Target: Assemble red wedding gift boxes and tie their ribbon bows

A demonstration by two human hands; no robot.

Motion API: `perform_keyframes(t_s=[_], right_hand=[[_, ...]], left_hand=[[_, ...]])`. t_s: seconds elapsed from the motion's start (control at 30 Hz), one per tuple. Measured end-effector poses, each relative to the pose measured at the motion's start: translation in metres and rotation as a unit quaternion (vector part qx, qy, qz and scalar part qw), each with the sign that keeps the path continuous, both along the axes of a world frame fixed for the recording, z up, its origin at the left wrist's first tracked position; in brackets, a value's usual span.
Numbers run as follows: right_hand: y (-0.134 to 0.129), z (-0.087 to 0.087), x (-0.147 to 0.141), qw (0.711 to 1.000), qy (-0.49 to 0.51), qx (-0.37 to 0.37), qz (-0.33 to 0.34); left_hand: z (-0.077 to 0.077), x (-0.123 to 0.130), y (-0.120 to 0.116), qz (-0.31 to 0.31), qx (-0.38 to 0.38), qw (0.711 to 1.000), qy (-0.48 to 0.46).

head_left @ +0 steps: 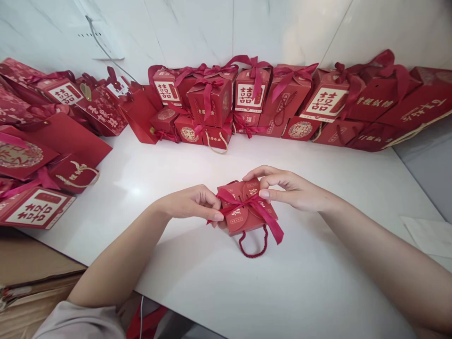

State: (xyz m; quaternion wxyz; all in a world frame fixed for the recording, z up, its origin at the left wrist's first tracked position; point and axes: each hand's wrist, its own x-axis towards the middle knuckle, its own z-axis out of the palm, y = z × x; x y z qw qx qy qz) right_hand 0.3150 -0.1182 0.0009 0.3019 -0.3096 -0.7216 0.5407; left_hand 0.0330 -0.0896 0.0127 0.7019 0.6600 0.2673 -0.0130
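A small red gift box [233, 220] with gold lettering sits on the white table in front of me. Pink-red ribbon [273, 228] crosses its top and is looped at the middle, one tail hanging over the right front corner. At the box's left corner, my left hand [194, 203] is closed, thumb and forefinger pinching a ribbon end. My right hand [286, 188] is closed at the far right side, its thumb on the ribbon loop and a finger on the box's back edge. A dark red cord handle [253, 255] lies toward me.
Red gift boxes [249, 92] with ribbons stand stacked along the tiled wall. More red boxes and bags [37, 207] crowd the left side. A cardboard box [31, 263] is below the table's left edge. A white sheet [427, 235] lies at the right.
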Motion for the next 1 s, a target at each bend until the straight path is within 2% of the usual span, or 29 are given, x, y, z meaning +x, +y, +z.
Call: perform_keyframes(t_s=[0.27, 0.4, 0.67, 0.7, 0.77, 0.83, 0.87, 0.9, 0.93, 1.0], right_hand=[[0.001, -0.008, -0.002, 1.000, 0.025, -0.007, 0.005], [-0.001, -0.011, -0.006, 0.997, 0.065, -0.046, -0.005], [-0.005, -0.018, -0.013, 0.981, 0.148, -0.121, -0.033], [-0.005, -0.019, -0.014, 0.981, 0.147, -0.125, -0.036], [-0.005, -0.019, -0.016, 0.981, 0.141, -0.126, -0.040], [-0.005, -0.018, -0.017, 0.983, 0.127, -0.121, -0.045], [-0.005, -0.017, -0.018, 0.985, 0.116, -0.115, -0.049], [-0.006, -0.017, -0.019, 0.988, 0.102, -0.103, -0.054], [-0.006, -0.016, -0.019, 0.991, 0.086, -0.087, -0.059], [-0.008, -0.015, -0.020, 0.995, 0.059, -0.041, -0.072]], left_hand=[[0.005, -0.001, 0.001, -0.078, 0.042, 0.996, -0.018], [0.007, 0.003, -0.002, -0.080, 0.094, 0.992, -0.022], [0.005, -0.003, -0.002, -0.089, 0.110, 0.990, -0.004], [0.005, -0.004, -0.002, -0.062, 0.132, 0.989, -0.003], [0.006, -0.003, -0.003, 0.068, 0.229, 0.971, -0.015], [0.005, 0.003, -0.009, 0.211, 0.357, 0.909, -0.048], [0.004, 0.008, -0.014, 0.246, 0.412, 0.875, -0.064], [0.002, 0.013, -0.019, 0.251, 0.453, 0.852, -0.074], [0.001, 0.018, -0.024, 0.237, 0.481, 0.841, -0.077], [-0.003, 0.027, -0.035, 0.212, 0.502, 0.836, -0.066]])
